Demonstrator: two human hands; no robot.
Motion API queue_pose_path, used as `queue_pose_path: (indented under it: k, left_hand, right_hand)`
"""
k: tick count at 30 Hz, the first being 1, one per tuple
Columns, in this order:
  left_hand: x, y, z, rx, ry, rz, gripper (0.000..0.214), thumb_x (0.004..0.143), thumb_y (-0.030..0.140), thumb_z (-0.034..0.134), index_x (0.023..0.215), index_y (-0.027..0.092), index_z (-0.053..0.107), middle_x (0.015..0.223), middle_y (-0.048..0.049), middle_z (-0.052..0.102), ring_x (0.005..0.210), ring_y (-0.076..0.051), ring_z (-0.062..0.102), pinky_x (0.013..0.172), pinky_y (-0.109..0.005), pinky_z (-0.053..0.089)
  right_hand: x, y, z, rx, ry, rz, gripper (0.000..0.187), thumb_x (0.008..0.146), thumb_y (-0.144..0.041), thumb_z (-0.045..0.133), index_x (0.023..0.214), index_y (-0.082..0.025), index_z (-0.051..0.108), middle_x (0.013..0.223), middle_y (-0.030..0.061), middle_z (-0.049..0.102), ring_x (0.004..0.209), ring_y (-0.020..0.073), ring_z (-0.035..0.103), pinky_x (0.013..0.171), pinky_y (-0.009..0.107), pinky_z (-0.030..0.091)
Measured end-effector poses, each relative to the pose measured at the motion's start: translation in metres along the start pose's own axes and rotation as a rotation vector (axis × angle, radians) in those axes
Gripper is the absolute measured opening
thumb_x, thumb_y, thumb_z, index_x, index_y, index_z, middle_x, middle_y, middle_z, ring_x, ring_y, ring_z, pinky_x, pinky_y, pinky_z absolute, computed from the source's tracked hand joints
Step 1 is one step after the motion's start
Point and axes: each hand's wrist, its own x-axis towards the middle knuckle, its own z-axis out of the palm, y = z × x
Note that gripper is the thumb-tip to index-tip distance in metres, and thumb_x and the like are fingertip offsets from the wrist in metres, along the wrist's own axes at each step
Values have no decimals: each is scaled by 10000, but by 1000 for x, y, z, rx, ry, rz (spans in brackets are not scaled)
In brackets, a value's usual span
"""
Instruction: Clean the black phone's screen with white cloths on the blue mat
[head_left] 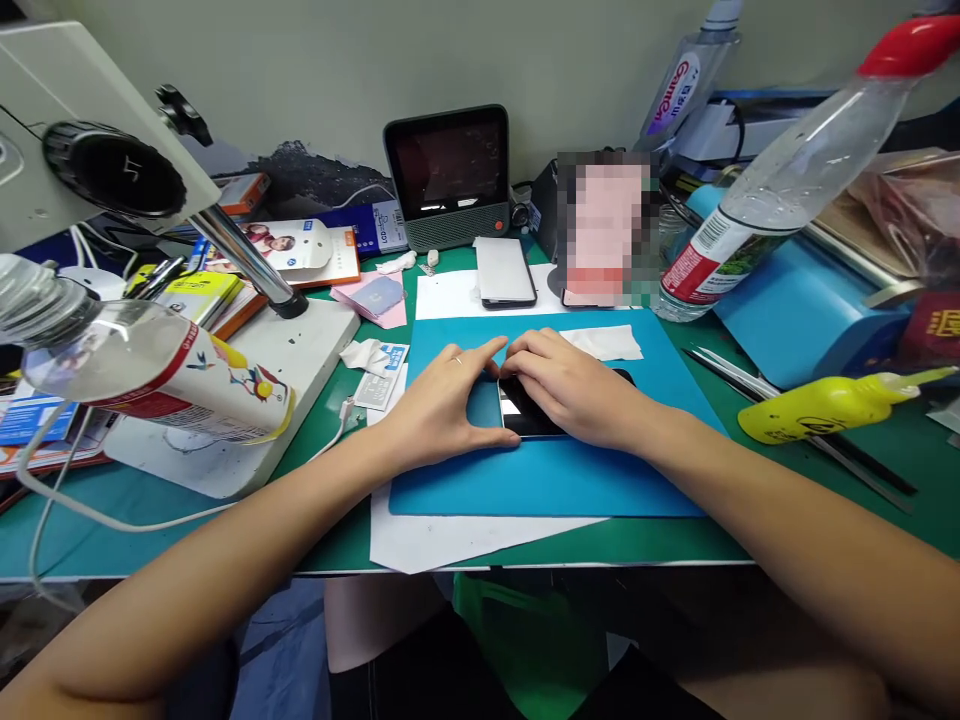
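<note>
So the smartphone (523, 415) is lying flat on the blue mat (555, 475), mid-counter (675, 540). The right hand (570, 385) is resting across its screen, fingers flat and loose, pressing rather than gripping. The left hand (442, 400) is bracing the phone's left end, thumb and forefinger spread wide open around it. I'd say it's a press-and-smooth stage; any next move is calling for even pressure so the phone isn't sliding. A white wipe (604, 343) is sitting just behind, and a yellow squeeze bottle (817, 405) is lying off right.
</note>
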Motion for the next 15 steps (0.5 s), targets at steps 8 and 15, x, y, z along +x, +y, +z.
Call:
queue_pose_path:
  k: [8,15]
  left_hand:
    - [0,-1,-1,-23,-8,14,976,786,473,811,1574,250,280,1333,-92,629,1152,-324,534,990,-484,463]
    - [-1,2,-3,-23,-2,30,909,793,455,808,1539,243,335,1318,-96,636,1127,-317,559,966,-456,465]
  right_hand:
    - [1,3,6,-61,21,-35,264,979,-104,377,1040,-172,625,1055,139,625,971,278,533,836,442,506]
    - [4,1,8,-78,10,-21,249,1004,-122,347,1016,-162,593,1016,130,616,942,266,512,819,421,495]
